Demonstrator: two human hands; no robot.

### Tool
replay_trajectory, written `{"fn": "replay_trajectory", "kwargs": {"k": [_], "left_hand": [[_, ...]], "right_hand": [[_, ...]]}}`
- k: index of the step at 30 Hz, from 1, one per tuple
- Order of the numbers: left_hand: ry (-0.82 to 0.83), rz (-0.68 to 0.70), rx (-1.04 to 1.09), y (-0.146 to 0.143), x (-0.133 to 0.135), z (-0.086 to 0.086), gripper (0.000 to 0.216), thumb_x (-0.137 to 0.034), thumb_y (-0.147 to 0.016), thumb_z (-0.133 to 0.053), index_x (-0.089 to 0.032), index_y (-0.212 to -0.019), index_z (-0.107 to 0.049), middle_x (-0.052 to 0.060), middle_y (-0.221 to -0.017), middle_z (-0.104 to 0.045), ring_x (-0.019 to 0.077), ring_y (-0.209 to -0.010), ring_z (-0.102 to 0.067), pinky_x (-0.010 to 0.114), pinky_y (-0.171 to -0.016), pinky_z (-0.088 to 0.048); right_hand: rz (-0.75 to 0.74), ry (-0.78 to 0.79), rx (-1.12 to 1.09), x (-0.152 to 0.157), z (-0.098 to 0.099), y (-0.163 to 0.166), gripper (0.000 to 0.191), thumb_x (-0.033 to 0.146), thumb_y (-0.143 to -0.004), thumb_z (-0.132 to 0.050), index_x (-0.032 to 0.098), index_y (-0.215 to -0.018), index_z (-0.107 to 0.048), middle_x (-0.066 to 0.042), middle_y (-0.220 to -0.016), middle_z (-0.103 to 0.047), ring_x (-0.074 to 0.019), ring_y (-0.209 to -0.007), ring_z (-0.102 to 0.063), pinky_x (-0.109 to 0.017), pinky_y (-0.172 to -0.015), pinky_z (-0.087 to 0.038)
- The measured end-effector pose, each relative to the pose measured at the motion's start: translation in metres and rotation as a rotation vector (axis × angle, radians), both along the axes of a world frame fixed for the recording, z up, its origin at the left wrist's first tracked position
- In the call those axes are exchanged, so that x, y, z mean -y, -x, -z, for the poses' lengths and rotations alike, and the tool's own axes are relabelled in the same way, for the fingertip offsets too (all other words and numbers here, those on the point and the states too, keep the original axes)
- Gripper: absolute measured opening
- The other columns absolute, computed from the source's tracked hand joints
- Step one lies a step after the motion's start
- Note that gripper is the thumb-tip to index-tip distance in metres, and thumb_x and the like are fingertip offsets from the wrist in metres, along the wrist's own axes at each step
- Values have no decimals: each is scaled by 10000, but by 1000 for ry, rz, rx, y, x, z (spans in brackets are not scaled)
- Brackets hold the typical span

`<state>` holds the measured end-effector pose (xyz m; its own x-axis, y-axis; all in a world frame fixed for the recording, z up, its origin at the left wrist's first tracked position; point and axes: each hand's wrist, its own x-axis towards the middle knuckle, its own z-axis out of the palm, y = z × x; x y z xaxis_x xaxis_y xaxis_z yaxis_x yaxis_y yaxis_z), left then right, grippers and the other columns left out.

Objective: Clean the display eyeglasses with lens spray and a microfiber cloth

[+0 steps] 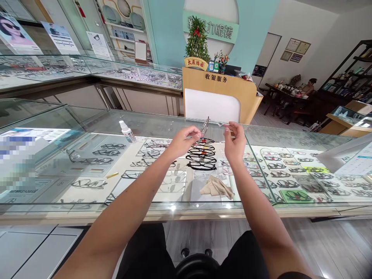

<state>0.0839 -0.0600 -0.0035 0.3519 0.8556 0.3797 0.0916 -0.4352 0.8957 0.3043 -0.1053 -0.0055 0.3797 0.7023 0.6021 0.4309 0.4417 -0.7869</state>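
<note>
A thin-framed pair of eyeglasses [205, 126] is held up over the glass counter. My left hand [186, 141] pinches the front of the frame between thumb and fingers. At the other side, my right hand [235, 143] has its fingers closed at the end of the slim temple arm. Beneath both hands, seen through the glass, dark-framed glasses [201, 166] lie in a column. A crumpled beige cloth [217, 187] rests on the counter close to my right forearm. To the left stands a white spray bottle [127, 131], upright.
The glass display counter [162, 206] spans the width before me, with rows of glasses inside. A sign stand [356, 157] is at the right. Beyond are a wooden cashier desk [190, 83] and a person [308, 88] seated at a far table. A black stool [197, 267] is below.
</note>
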Motion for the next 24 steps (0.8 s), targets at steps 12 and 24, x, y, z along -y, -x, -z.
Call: {"fn": "replay_trajectory", "kwargs": {"k": [12,24], "left_hand": [[-42,8,-51,-6,10,-3,404,-611,-947,-723,-208,-949,-703,39,-894,-712,181,-737,-650,340,-742,-557],[-118,-89,-111,-5,10,-2,342,-547,-977,-675,-208,-958,-711,69,-978,-748,234,-911,-678,333,-741,-527]], "right_hand": [[-291,74,302,14,-3,17,269,420,-1072,-577,265,-1159,-778,-54,-1165,-820,-194,-822,-728,-349,-704,-535],[-147,129,582,14,-3,14,233,365,-1081,-529,255,-1122,-730,-76,-1157,-792,-236,-864,-732,-376,-746,-475]]}}
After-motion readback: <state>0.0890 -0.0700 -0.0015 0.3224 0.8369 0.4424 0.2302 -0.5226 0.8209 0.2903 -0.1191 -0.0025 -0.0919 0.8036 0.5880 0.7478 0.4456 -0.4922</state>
